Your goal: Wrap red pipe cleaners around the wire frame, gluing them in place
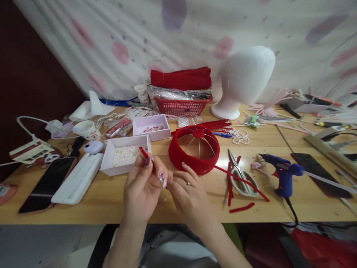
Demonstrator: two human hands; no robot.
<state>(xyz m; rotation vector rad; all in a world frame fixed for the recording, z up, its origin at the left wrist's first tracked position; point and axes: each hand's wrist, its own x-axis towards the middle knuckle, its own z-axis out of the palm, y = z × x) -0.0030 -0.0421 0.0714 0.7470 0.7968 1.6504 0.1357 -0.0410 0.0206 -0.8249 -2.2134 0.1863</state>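
Observation:
My left hand [145, 190] pinches a short red fuzzy strip [144, 153], probably a chenille stem, its tip sticking up past my thumb. My right hand [192, 197], with a ring on one finger, meets the left fingertips; its thumb and what it pinches are hidden. Just beyond my hands sits a red fuzzy round cap frame [178, 160] with thin wires running to a red disc [198, 133] at its top. From its right side a long red strip [242, 180] crosses the scissors [242, 178]. Loose red pieces [242, 207] lie near the scissors.
White boxes of pearl beads [125, 156] and coloured gems [152, 128] stand left. A blue glue gun [284, 171] with cord lies right. Behind are a red basket [182, 107] and a white foam head [245, 78]. Phones [47, 184] and a power bank [78, 178] lie left.

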